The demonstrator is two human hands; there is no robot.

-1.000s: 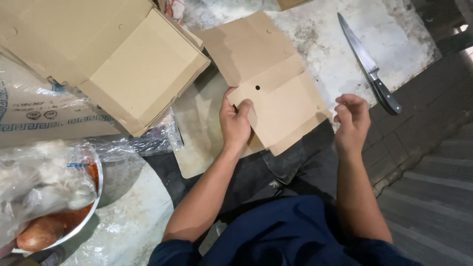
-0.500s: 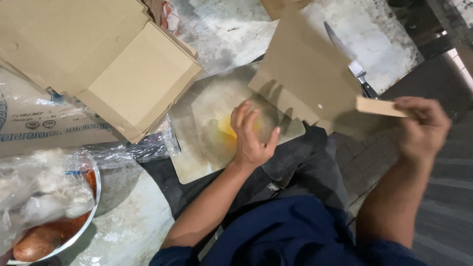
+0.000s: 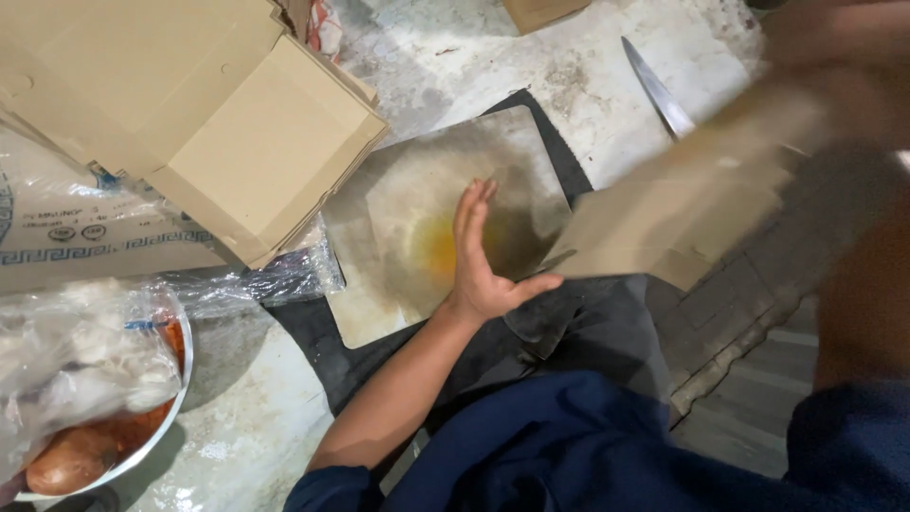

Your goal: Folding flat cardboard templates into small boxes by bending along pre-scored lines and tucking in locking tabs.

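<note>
Swung further right since half a second ago, the cardboard sheet (image 3: 678,213) now shows as a blur over the dark floor tiles, and the right hand that carries it is too smeared to tell its grip. Left hand (image 3: 479,256) lies open, fingers straight, flat on the stained board (image 3: 398,218), just beside the sheet's near edge. A knife (image 3: 659,90) rests on the stone beyond. Folded boxes (image 3: 190,114) lie to the left, a bowl (image 3: 180,379) at lower left.
</note>
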